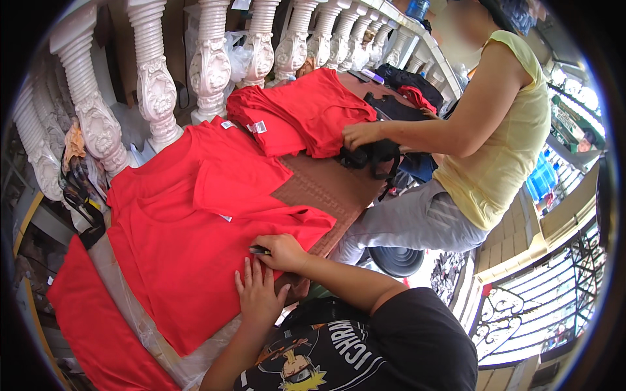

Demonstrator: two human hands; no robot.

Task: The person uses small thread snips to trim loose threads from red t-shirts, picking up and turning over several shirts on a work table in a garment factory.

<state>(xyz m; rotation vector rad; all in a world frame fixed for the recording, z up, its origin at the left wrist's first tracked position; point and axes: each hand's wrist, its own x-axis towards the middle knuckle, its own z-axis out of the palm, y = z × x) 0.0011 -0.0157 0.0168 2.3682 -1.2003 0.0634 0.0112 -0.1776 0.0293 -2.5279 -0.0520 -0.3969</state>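
Note:
A red shirt (163, 260) lies spread in front of me, wrinkled toward its near edge. My left hand (259, 293) rests palm down on that edge with its fingers stretched out, holding nothing. Just beyond those fingertips, my right hand (285, 253) is closed round a small dark tool (260, 250), which looks like thread snips and is mostly hidden in the fist. Its tip is against or just over the red cloth. Another red shirt (228, 163), with a white label at its neck, overlaps the far side.
Folded red shirts (306, 107) are stacked farther along the brown padded surface (326, 186). A co-worker in a yellow top (502, 130) handles black straps on the right. White balusters (156, 85) line the far side. More red cloth (98, 319) hangs at the left.

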